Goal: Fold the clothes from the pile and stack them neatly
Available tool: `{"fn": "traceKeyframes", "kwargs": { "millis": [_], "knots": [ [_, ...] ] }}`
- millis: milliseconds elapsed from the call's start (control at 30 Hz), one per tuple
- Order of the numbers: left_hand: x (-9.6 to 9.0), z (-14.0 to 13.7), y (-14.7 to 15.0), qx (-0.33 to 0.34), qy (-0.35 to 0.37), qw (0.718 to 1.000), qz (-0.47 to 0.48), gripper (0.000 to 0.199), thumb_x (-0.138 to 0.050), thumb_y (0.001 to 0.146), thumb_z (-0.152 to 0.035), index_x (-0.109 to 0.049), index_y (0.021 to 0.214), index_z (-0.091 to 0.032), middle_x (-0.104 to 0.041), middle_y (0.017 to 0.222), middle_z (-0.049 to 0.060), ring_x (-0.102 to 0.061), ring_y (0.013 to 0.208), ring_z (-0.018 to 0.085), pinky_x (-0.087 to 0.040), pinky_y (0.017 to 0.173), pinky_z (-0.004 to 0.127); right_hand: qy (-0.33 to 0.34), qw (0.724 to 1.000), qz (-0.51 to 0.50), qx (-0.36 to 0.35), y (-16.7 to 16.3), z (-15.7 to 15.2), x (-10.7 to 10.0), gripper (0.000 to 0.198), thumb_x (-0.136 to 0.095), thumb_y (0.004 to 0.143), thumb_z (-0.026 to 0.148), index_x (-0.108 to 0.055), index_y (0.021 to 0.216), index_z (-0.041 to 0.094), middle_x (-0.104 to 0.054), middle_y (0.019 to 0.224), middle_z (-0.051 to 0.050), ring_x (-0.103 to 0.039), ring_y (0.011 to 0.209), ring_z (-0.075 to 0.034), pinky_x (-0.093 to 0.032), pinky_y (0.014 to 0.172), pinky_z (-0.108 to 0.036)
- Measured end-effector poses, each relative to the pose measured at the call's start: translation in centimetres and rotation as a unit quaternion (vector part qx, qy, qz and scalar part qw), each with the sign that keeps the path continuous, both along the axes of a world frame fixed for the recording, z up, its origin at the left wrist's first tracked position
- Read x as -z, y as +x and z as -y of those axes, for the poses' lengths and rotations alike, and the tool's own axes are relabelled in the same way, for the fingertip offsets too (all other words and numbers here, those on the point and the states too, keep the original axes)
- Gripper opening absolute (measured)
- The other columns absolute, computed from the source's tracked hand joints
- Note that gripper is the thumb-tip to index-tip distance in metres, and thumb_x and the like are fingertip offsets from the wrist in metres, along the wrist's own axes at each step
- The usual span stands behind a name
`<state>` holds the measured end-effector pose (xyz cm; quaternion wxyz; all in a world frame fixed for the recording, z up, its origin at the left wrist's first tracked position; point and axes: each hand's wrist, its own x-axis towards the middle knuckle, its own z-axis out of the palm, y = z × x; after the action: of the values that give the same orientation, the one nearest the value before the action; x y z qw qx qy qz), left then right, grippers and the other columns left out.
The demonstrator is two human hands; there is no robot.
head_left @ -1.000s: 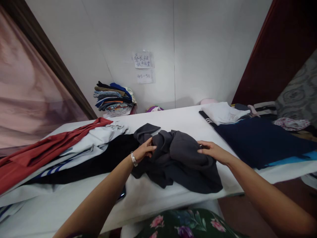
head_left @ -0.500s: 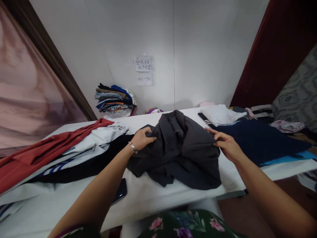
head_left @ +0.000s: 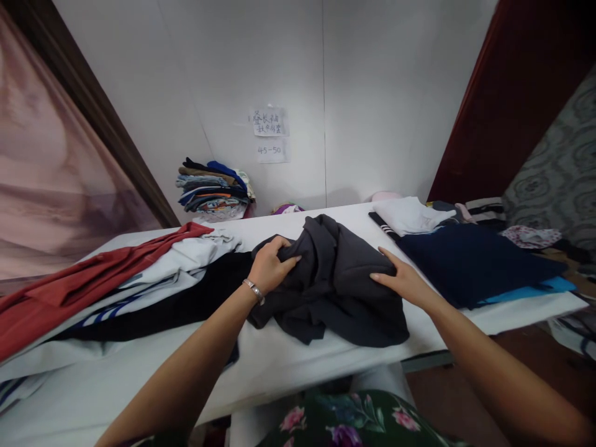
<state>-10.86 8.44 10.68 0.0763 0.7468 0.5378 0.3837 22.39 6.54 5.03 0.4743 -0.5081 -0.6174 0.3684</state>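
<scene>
Dark garment (head_left: 361, 292): left grip (head_left: 269, 267) pinches it, right grip (head_left: 407, 282) spread; paper (head_left: 272, 151) reads "45-50".

Hands (head_left: 270, 266) (head_left: 406, 284): 2. Bracelet (head_left: 254, 292): 1. Gray garment (head_left: 356, 267), between hands: 1. Red garment (head_left: 93, 270), left: 1. Clothes stack (head_left: 212, 188), far left: 1. Paper notes (head_left: 270, 122), far: 2.
</scene>
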Motion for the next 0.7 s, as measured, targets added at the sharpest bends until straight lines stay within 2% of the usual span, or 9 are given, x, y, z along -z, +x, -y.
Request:
{"fn": "traceKeyframes", "kwargs": {
  "millis": [100, 167, 300, 467, 533, 600, 667, 700],
  "knots": [
    [0.1, -0.2, -0.5, 0.006, -0.003, 1.0, 0.031, 0.021, -0.063, 0.071, -0.038, -0.053, 0.08, -0.022, -0.059, 0.076, -0.004, -0.053, 0.072, 0.015, -0.041, 0.069, 0.026, -0.01, 1.0, 0.012, 0.002, -0.2, -0.8, 0.4, 0.034, -0.074, 0.064, 0.045, -0.073, 0.087, 0.02, -0.07, 0.079, -0.001, -0.063, 0.077, -0.023, -0.05, 0.072, -0.034],
    [0.4, -0.6, -1.1, -0.01, -0.005, 0.999, 0.051, 0.022, -0.063, 0.071, -0.039, -0.054, 0.082, -0.022, -0.06, 0.076, -0.004, -0.053, 0.072, 0.014, -0.042, 0.071, 0.026, -0.001, 1.0, -0.004, 0.031, 0.2, -1.0, 0.3, 0.032, -0.072, 0.065, 0.049, -0.071, 0.076, 0.018, -0.066, 0.068, 0.0, -0.059, 0.066, -0.019, -0.046, 0.062, -0.03],
    [1.9, -1.7, -2.2, -0.007, -0.075, 0.994, 0.074, 0.036, -0.064, 0.071, -0.046, -0.057, 0.095, -0.021, -0.064, 0.086, -0.002, -0.058, 0.08, 0.017, -0.045, 0.076, 0.029, 0.071, 0.993, 0.0, 0.097, 1.7, -0.9, -0.1, 0.031, -0.069, 0.068, 0.05, -0.07, 0.076, 0.02, -0.065, 0.071, 0.001, -0.056, 0.069, -0.018, -0.043, 0.063, -0.028],
    [4.8, -2.5, -2.4, 0.019, -0.174, 0.984, 0.017, 0.073, -0.077, 0.057, -0.044, -0.051, 0.121, -0.019, -0.064, 0.111, 0.008, -0.059, 0.101, 0.025, -0.044, 0.088, 0.034, 0.144, 0.979, 0.12, 0.084, 3.4, 0.1, 0.3, 0.026, -0.063, 0.075, 0.048, -0.071, 0.078, 0.023, -0.066, 0.082, -0.003, -0.059, 0.08, -0.022, -0.044, 0.07, -0.03],
    [5.7, -2.8, -2.2, -0.006, -0.187, 0.982, -0.003, 0.068, -0.076, 0.059, -0.043, -0.053, 0.119, -0.019, -0.065, 0.109, 0.008, -0.06, 0.099, 0.026, -0.045, 0.086, 0.034, 0.136, 0.967, 0.195, 0.095, 4.0, 0.7, 0.5, 0.025, -0.062, 0.076, 0.048, -0.072, 0.079, 0.024, -0.067, 0.085, -0.004, -0.06, 0.081, -0.022, -0.045, 0.068, -0.03],
    [6.0, -3.2, -1.9, -0.049, -0.188, 0.981, -0.023, 0.055, -0.073, 0.063, -0.043, -0.057, 0.11, -0.02, -0.068, 0.097, 0.007, -0.063, 0.091, 0.025, -0.046, 0.08, 0.033, 0.105, 0.96, 0.233, 0.113, 4.2, 1.1, 0.6, 0.026, -0.062, 0.076, 0.048, -0.072, 0.08, 0.025, -0.067, 0.083, -0.003, -0.061, 0.078, -0.022, -0.046, 0.063, -0.029],
    [5.5, -3.8, -1.6, -0.09, -0.165, 0.982, -0.034, 0.042, -0.07, 0.067, -0.042, -0.06, 0.101, -0.02, -0.068, 0.087, 0.005, -0.063, 0.084, 0.024, -0.046, 0.075, 0.031, 0.053, 0.973, 0.195, 0.116, 4.1, 1.3, 0.5, 0.029, -0.062, 0.075, 0.049, -0.071, 0.079, 0.022, -0.065, 0.069, -0.002, -0.061, 0.066, -0.02, -0.045, 0.054, -0.027],
    [4.9, -4.2, -1.5, -0.106, -0.147, 0.983, -0.032, 0.038, -0.069, 0.068, -0.042, -0.06, 0.098, -0.02, -0.068, 0.085, 0.004, -0.063, 0.082, 0.023, -0.046, 0.073, 0.031, 0.025, 0.983, 0.142, 0.112, 4.0, 1.2, 0.3, 0.03, -0.063, 0.075, 0.05, -0.07, 0.077, 0.02, -0.063, 0.061, -0.001, -0.06, 0.06, -0.019, -0.045, 0.05, -0.027]
  ]
}}
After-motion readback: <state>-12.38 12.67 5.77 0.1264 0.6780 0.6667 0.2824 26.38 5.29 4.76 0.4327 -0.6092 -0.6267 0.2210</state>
